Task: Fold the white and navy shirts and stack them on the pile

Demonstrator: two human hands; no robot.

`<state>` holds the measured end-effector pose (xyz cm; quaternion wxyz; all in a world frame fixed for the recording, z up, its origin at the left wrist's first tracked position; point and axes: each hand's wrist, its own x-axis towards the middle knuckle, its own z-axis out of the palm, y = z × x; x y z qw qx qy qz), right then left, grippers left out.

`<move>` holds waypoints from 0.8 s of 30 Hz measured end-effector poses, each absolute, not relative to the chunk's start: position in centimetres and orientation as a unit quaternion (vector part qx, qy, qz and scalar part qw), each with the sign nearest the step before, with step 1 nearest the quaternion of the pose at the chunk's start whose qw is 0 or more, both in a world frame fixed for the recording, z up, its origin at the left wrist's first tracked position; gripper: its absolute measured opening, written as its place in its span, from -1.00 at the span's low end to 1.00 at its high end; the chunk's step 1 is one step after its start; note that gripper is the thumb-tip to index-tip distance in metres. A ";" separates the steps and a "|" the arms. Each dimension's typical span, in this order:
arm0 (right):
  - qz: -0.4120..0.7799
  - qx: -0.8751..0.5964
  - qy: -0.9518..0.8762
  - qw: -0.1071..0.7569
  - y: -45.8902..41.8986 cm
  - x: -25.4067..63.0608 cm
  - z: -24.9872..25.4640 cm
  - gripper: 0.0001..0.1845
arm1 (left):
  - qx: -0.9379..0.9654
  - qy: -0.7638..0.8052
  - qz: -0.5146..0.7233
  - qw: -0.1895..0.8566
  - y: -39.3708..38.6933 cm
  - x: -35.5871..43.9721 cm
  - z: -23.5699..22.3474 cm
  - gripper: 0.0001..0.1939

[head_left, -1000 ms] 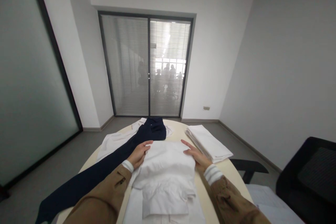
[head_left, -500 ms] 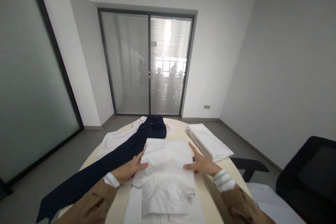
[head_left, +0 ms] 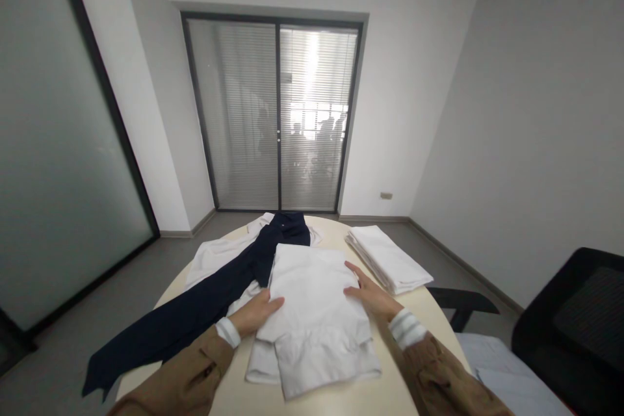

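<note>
wall (head_left: 400, 91) spans the back, glass door (head_left: 234, 117) with blinds set in it. round table (head_left: 238, 390) sits in front, black chair (head_left: 580, 331) off to the right, pale cloth (head_left: 511, 370) lower right next to it.

dark trousers (head_left: 195, 312) run diagonally across the left half, waist at the far side, legs down over the near left edge. white cloth (head_left: 214, 260) lies loose under and beside them.

main item: white garment (head_left: 316, 292), folded, near the middle of the table, close to the person. far end looks fairly straight, near end is rumpled, with a flap at a slant and layers not lined up. far left corner touches or overlaps the trousers, can't tell which. white stack (head_left: 387, 260) is folded neatly, past the right hand, apart from the garment.

left hand (head_left: 253, 312) holds the garment's left side, thumb on top, fingers at the edge. right hand (head_left: 375, 299) holds the right side, thumb on top, index finger out straight along the edge. fingers under the cloth are hidden.

step in hand, my read: handling the folded bundle by both sides, probably squaring it. next move calls for even grip both sides, layers kept together, near flap watched for slipping.
</note>
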<state>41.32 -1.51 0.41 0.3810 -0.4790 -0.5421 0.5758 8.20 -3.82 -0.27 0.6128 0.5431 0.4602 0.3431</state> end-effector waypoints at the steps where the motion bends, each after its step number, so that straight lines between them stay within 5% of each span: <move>1: 0.561 -0.485 -0.536 0.404 -1.2 41.3 0.1 0.15 | 0.544 0.478 0.364 0.586 -3.5 8.7 -0.2 -0.64; 6: 0.544 -0.487 -0.549 0.407 -1.9 41.7 0.1 0.31 | 0.540 0.509 0.445 0.501 -3.3 9.9 -0.3 -0.65; 12: 0.582 -0.416 -0.655 0.245 -4.2 43.9 1.8 0.45 | 0.509 0.414 0.394 0.644 -4.7 8.5 -0.7 -0.38; 15: 0.604 -0.373 -0.672 0.209 -4.5 44.6 1.9 0.43 | 0.557 0.373 0.341 0.659 -4.8 7.6 -0.8 -0.29; 21: 0.590 -0.356 -0.707 0.159 -4.9 44.4 1.8 0.46 | 0.715 0.402 0.270 0.505 -5.2 6.6 -0.5 -0.28; 24: 0.566 -0.349 -0.725 0.179 -4.9 44.1 1.7 0.20 | 0.722 0.406 0.302 0.471 -5.4 6.7 -0.4 -0.16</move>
